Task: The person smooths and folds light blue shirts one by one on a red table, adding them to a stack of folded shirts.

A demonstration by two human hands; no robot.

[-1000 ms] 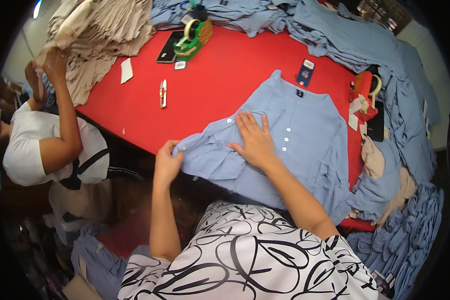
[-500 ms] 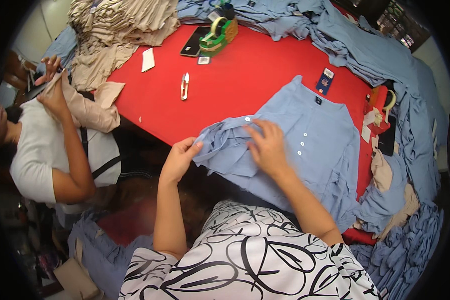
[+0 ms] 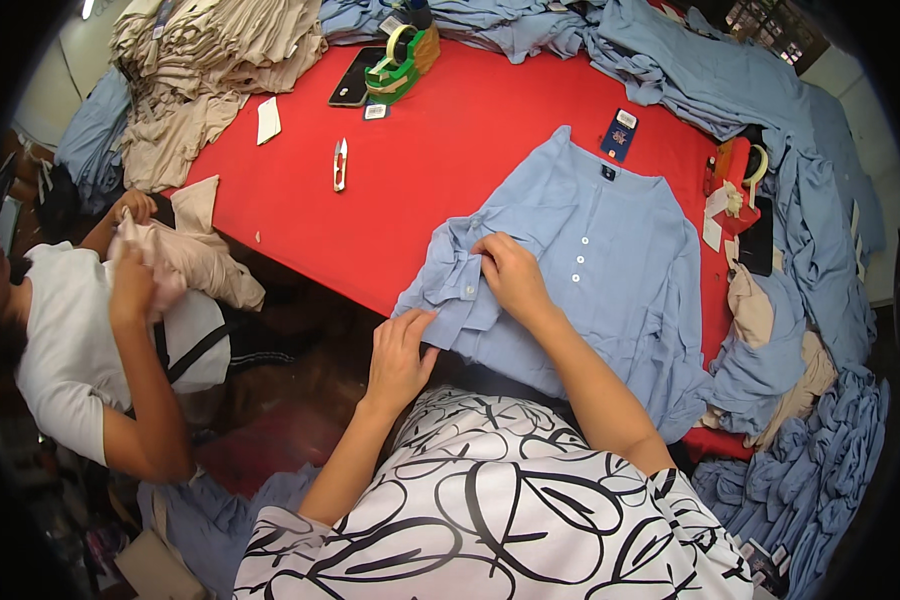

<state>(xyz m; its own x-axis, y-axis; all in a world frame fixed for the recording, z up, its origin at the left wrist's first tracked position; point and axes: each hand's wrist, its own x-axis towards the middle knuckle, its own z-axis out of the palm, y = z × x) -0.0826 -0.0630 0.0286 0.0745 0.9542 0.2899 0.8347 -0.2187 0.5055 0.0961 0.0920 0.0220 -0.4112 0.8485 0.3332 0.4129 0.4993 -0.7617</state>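
Note:
A light blue button-front shirt (image 3: 630,290) lies spread over the near edge of the red-covered table (image 3: 290,225), its collar pointing away from me. My right hand (image 3: 515,280) pinches the folded sleeve close to its buttoned cuff (image 3: 460,285). At the table's edge, my left hand (image 3: 400,355) has its fingers over the lower left border of the shirt, thumb underneath. Several white buttons run down the shirt's front. A dark blue hang tag (image 3: 619,136) lies just beyond the collar.
White-handled thread snips (image 3: 340,166), a phone (image 3: 355,78) and a green tape dispenser (image 3: 394,72) lie farther back. A red tape dispenser (image 3: 732,185) stands at right. Beige garments (image 3: 210,50) and blue garments (image 3: 730,90) are heaped around. At left, a co-worker (image 3: 70,330) handles beige cloth.
The sleeve has been laid over toward the shirt, its cuff now facing up. My left hand has moved down and right along the edge; my right hand now grips the sleeve.

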